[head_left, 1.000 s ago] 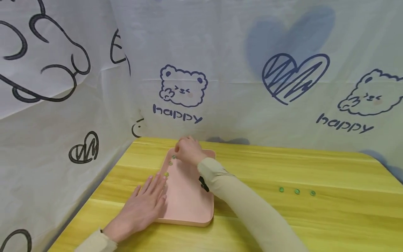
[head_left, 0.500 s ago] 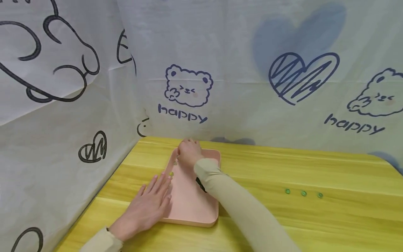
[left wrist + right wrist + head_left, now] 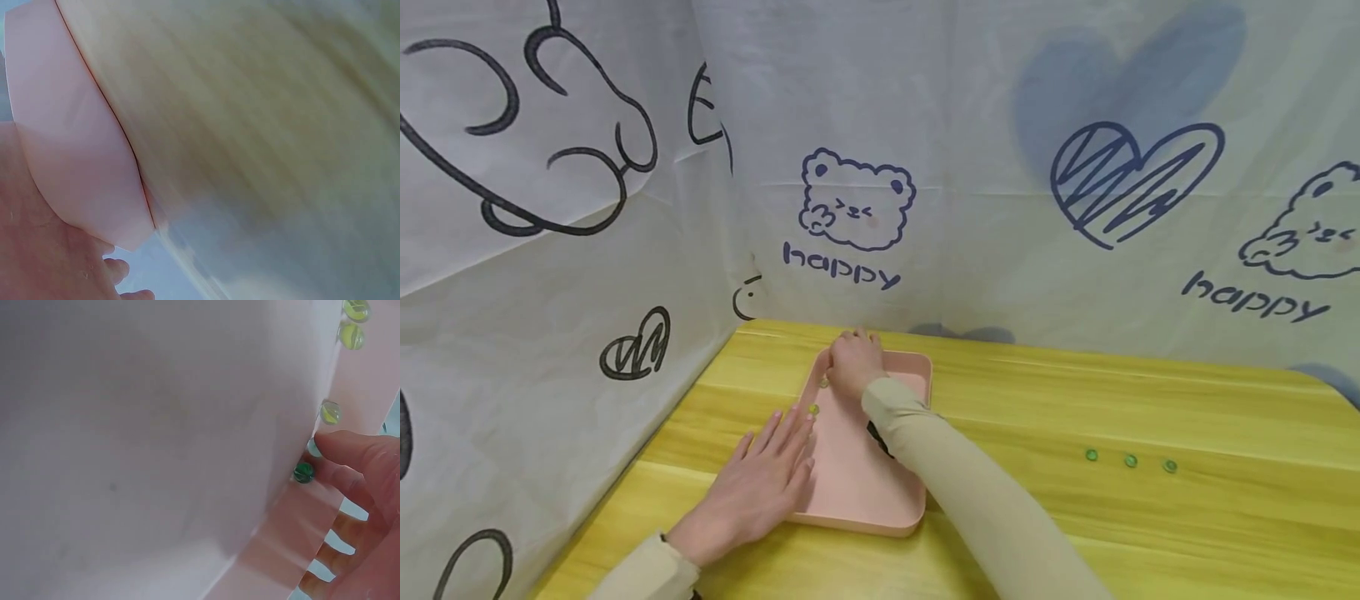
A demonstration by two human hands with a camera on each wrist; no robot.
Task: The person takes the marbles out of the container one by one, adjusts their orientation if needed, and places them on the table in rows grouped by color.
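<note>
A pink tray (image 3: pixel 857 492) lies on the table. My left hand (image 3: pixel 752 483) rests against its left rim, fingers straight; in the left wrist view that hand (image 3: pixel 50 237) lies along the tray's outer wall (image 3: pixel 81 125). My right hand (image 3: pixel 856 362) reaches into the far left corner. In the right wrist view its thumb and forefinger pinch a pale clear marble (image 3: pixel 314 447), with a dark green marble (image 3: pixel 304 472) right beside it, touching the forefinger. Yellow-swirled marbles (image 3: pixel 330 412) sit along the same tray wall. Part of the row is hidden by my hands in the head view.
Three green marbles (image 3: pixel 1131 460) lie in a row on the yellow wood-grain table (image 3: pixel 1015 400), right of the tray. White cloth with drawings (image 3: pixel 970 250) hangs behind the table and along its left side. My right forearm (image 3: pixel 970 492) crosses the tray's right rim.
The head view has shifted, so everything sits slightly further right. My right hand's fingers have lowered to the marbles in the far left corner. My left hand stays at the rim.
</note>
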